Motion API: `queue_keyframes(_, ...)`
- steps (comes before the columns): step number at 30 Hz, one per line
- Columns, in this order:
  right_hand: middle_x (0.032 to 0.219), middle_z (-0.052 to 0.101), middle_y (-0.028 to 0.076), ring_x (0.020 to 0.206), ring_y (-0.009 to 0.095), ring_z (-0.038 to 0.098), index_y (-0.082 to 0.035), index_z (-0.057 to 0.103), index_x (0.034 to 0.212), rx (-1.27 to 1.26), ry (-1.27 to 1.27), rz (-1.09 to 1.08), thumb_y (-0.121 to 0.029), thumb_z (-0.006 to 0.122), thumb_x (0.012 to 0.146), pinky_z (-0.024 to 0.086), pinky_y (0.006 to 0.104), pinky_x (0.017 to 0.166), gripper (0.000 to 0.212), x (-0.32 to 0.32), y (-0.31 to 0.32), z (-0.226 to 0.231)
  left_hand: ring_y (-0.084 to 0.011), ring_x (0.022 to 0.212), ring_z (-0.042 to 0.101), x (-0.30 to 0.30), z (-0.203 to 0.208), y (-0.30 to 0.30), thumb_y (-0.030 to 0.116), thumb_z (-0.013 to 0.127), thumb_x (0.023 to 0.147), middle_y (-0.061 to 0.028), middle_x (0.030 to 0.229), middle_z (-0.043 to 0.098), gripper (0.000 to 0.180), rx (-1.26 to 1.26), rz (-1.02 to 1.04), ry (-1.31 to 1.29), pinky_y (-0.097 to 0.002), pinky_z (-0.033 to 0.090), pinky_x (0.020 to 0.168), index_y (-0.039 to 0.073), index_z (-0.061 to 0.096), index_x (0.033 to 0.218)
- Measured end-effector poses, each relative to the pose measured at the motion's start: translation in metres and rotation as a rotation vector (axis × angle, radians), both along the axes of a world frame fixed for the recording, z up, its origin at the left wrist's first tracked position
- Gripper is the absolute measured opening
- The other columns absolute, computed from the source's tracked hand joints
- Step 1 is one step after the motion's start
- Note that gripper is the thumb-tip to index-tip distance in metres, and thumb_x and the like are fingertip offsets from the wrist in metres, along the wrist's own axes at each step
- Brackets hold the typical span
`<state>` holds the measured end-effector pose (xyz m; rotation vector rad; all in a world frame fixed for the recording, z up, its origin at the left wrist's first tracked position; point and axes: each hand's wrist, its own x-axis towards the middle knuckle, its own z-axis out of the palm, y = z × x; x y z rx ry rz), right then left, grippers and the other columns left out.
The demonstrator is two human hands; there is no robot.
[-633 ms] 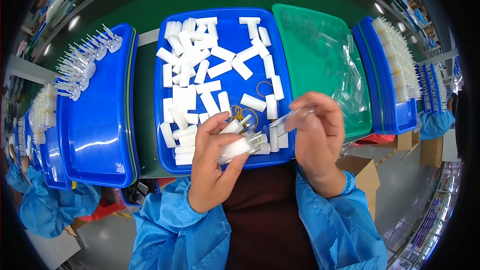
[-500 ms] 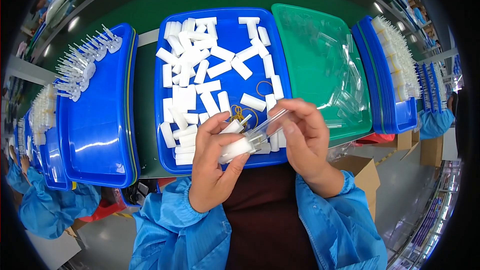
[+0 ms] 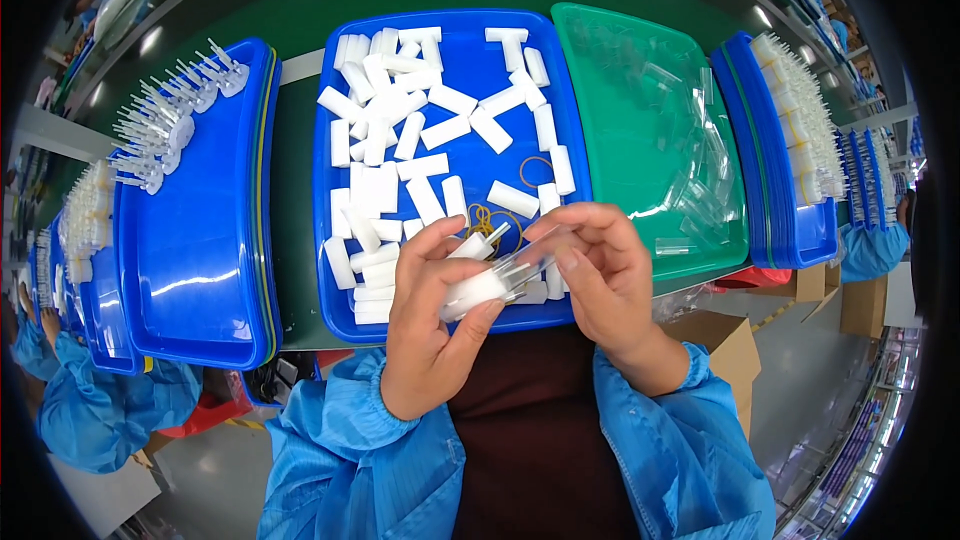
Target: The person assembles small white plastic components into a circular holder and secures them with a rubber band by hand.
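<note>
My left hand [image 3: 425, 325] is wrapped round a white cylinder [image 3: 474, 294] with clear parts at its right end. In my right hand [image 3: 612, 285], a clear plastic tube [image 3: 540, 248] is pinched between thumb and fingers. It slants down toward the cylinder's right end; whether the two touch I cannot tell. By my left fingertips is a second white piece [image 3: 474, 246] with a clear stem; whether that hand holds it is unclear. Beneath both hands lies a blue tray [image 3: 470, 165] with many white cylinders [image 3: 447, 132] and yellow-brown rubber bands [image 3: 490, 220].
Clear tubes and sleeves [image 3: 697, 190] lie in a green tray [image 3: 625, 175] on the right. Stacked blue trays [image 3: 190, 285] at left bear white stemmed parts [image 3: 150, 140]. Far right, another stack [image 3: 765, 170] carries rows of white parts [image 3: 800, 120]. Co-workers in blue sleeves [image 3: 120, 405] sit alongside.
The clear tube has tipped slightly and come nearer the white cylinder, with my right hand shifting a little left. My left hand keeps its grip. The whole view has shifted slightly.
</note>
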<state>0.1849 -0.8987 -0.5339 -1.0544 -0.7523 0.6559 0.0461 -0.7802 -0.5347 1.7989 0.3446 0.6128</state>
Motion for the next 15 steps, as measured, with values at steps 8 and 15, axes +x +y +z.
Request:
queue_keyframes(8, 0.109, 0.06, 0.015, 0.094, 0.019, 0.062, 0.001, 0.048, 0.116, 0.008, 0.183, 0.095, -0.005, 0.055, 0.091, 0.049, 0.0316, 0.086, 0.026, 0.0059, -0.003, -0.0008, -0.0281, 0.117, 0.046, 0.0002, -0.0007, 0.0033, 0.009, 0.062, 0.085, -0.0148, 0.134, 0.039, 0.02, -0.014, -0.029, 0.047, -0.0368, 0.04, 0.096, 0.004, 0.054, 0.102)
queue_keyframes(15, 0.11, 0.061, 0.016, 0.095, 0.019, 0.063, 0.002, 0.049, 0.114, -0.027, 0.08, 0.068, -0.004, 0.056, 0.09, 0.05, 0.0307, 0.084, 0.026, 0.0048, -0.0065, -0.0017, -0.0277, 0.117, 0.047, 0.0002, -0.0019, 0.0038, 0.009, 0.061, 0.085, -0.0144, 0.133, 0.04, 0.019, -0.094, -0.053, -0.015, -0.0365, 0.04, 0.096, 0.005, 0.054, 0.102)
